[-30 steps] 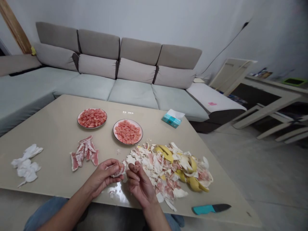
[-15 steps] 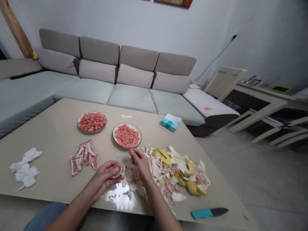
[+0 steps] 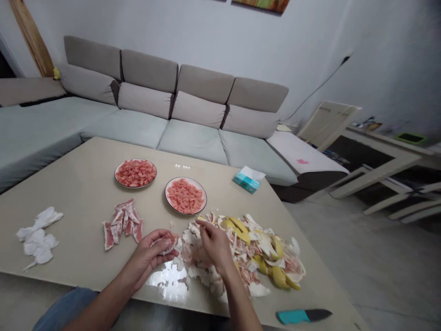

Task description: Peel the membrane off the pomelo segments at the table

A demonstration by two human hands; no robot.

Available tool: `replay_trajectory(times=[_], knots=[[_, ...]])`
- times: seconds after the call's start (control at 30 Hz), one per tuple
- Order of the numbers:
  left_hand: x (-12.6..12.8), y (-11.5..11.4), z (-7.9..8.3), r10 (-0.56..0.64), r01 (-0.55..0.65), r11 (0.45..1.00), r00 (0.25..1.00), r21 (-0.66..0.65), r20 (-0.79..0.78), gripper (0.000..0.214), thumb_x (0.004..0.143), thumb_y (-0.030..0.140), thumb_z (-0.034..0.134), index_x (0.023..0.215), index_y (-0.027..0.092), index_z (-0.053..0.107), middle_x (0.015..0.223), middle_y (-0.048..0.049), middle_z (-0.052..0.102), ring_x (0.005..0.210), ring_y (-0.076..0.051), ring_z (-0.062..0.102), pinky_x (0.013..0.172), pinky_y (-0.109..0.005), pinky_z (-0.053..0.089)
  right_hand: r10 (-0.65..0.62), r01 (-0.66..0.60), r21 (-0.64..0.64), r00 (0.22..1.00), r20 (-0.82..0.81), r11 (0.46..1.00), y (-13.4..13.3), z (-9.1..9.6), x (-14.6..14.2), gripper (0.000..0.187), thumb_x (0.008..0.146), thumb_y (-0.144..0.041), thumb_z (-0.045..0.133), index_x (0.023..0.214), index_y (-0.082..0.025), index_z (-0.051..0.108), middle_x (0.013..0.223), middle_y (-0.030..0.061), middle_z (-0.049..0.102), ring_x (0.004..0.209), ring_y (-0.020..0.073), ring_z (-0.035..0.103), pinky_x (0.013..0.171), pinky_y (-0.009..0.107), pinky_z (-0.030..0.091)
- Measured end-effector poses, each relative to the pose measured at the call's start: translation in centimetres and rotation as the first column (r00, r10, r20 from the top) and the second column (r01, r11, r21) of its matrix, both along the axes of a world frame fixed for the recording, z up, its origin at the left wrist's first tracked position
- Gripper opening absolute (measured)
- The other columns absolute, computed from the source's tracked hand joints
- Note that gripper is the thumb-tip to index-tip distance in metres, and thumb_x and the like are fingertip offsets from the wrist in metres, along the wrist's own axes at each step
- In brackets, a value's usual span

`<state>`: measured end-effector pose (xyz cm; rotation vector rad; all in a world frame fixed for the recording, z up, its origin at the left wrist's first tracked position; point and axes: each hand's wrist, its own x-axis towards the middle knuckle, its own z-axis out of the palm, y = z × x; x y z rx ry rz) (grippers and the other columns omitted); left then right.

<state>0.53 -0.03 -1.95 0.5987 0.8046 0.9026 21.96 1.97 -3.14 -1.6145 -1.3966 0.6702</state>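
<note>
My left hand [image 3: 149, 253] is closed around a partly peeled pomelo segment [image 3: 169, 242], its pink pulp and white skin showing past the fingers. To its right, my right hand [image 3: 215, 243] hovers over the near-left part of a heap of peel and membrane scraps [image 3: 255, 266]. Its thumb and index finger are pinched together; whatever lies between them is too small to make out. Behind the hands stands a plate [image 3: 204, 201] of pink pomelo pulp, with a second filled plate [image 3: 155, 174] farther left. Several unpeeled-skin segments [image 3: 124, 221] lie left of my left hand.
Crumpled white tissues [image 3: 39, 236] lie at the table's left. A blue tissue pack [image 3: 247, 179] sits near the back right edge. By the front right edge rests a knife [image 3: 303, 316] with a teal handle. A grey sofa [image 3: 193, 138] stands behind the table [image 3: 79, 184].
My right hand has moved right and a little nearer, away from the plate's front edge to above the scraps. My left hand keeps the segment in nearly the same place. The view has shifted slightly.
</note>
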Motion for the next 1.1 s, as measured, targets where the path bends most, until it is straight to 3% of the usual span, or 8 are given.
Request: replay_trajectory(times=[0.07,0.13,0.3,0.47,0.73,0.93,1.1], knots=[[0.0,-0.2,0.1,0.02,-0.02,1.0,1.0,0.008,0.012,0.023,0.075,0.029,0.074,0.093,0.018,0.064,0.092,-0.0023,0.066,0.079,-0.018,0.07,0.075,-0.026,0.054,0.102,-0.101,0.037,0.994,-0.024,0.994,-2.5,0.1,-1.1,0.043,0.066,-0.017,0.069,0.107,-0.03,0.071,0.106,0.0062,0.07,0.097,0.0273,0.061,0.087,0.039,0.043],[0.2,-0.3,0.1,0.032,-0.032,0.999,0.999,0.023,-0.002,0.025,0.073,0.029,0.075,0.093,0.019,0.065,0.094,-0.0027,0.067,0.08,-0.018,0.07,0.078,-0.029,0.054,0.131,-0.122,0.087,0.987,-0.098,0.989,-4.2,0.3,-2.3,0.047,0.068,-0.017,0.072,0.113,-0.032,0.068,0.121,0.0066,0.063,0.111,0.0283,0.054,0.094,0.04,0.041],[0.8,-0.2,0.1,0.03,0.013,0.979,0.978,0.206,-0.205,0.023,0.07,0.027,0.077,0.088,0.018,0.068,0.09,-0.0057,0.072,0.086,-0.02,0.067,0.079,-0.029,0.052,0.224,-0.222,0.037,0.941,-0.253,0.974,-5.3,1.5,-4.2,0.028,0.082,-0.028,0.065,0.111,-0.026,0.067,0.105,0.0077,0.065,0.079,0.0187,0.063,0.069,0.031,0.052],[1.1,-0.2,0.1,0.07,0.078,0.92,0.932,0.385,-0.356,0.018,0.069,0.022,0.076,0.085,0.019,0.07,0.087,-0.0036,0.07,0.085,-0.02,0.067,0.077,-0.025,0.051,0.261,-0.245,0.101,0.945,-0.199,0.964,-5.2,1.9,-3.9,0.012,0.081,-0.027,0.069,0.092,-0.025,0.073,0.094,0.0063,0.066,0.084,0.0196,0.062,0.069,0.029,0.051],[1.1,-0.3,-0.6,0.001,0.105,0.945,0.946,0.309,-0.325,0.02,0.071,0.028,0.075,0.087,0.017,0.068,0.084,-0.0055,0.072,0.077,-0.02,0.065,0.071,-0.028,0.052,0.208,-0.203,0.054,0.9,-0.383,0.978,-5.2,1.5,-3.5,0.009,0.078,-0.028,0.07,0.083,-0.021,0.073,0.084,0.0055,0.065,0.073,0.0175,0.061,0.061,0.026,0.049],[1.2,-0.4,-0.2,0.067,0.057,0.932,0.943,0.357,-0.325,0.016,0.069,0.024,0.076,0.081,0.017,0.07,0.082,-0.0049,0.071,0.077,-0.018,0.065,0.072,-0.024,0.05,0.11,-0.091,0.065,0.902,-0.417,0.994,-5.2,0.6,-4.6,0.009,0.076,-0.027,0.07,0.074,-0.02,0.065,0.077,0.0032,0.062,0.066,0.0151,0.058,0.054,0.023,0.046],[1.3,-0.4,-0.2,0.082,0.019,0.943,0.954,0.333,-0.287,0.018,0.068,0.025,0.077,0.082,0.017,0.069,0.08,-0.0039,0.072,0.075,-0.018,0.066,0.07,-0.024,0.05,0.097,-0.119,0.008,0.768,-0.633,0.993,-5.1,0.7,-5.0,0.015,0.074,-0.032,0.072,0.075,-0.019,0.064,0.067,0.0005,0.062,0.058,0.0132,0.057,0.057,0.025,0.047]])
